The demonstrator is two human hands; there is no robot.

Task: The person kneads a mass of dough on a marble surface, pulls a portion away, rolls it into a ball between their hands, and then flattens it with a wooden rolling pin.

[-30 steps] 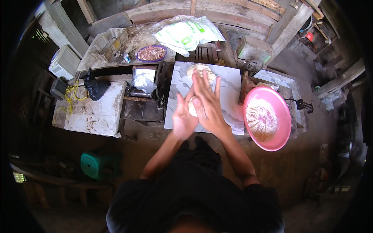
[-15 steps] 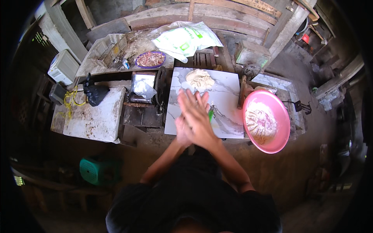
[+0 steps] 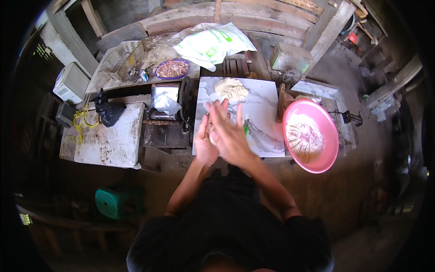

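Left hand [image 3: 206, 147] open, palm up; right hand [image 3: 229, 140] crosses over it, fingers extended; whether anything sits between, I cannot tell. Dough [image 3: 231, 89] rests on the marbled board's [image 3: 265, 118] far part, beyond both hands.

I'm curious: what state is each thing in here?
Left hand: open, fingers extended
Right hand: open, fingers extended, slightly blurred
Dough lump: uneven, untouched
Marbled board: lying flat
Pink basin: partly filled
Purple-rimmed plate: loaded
White sack: lying down, crumpled
Black bag: gathered at top
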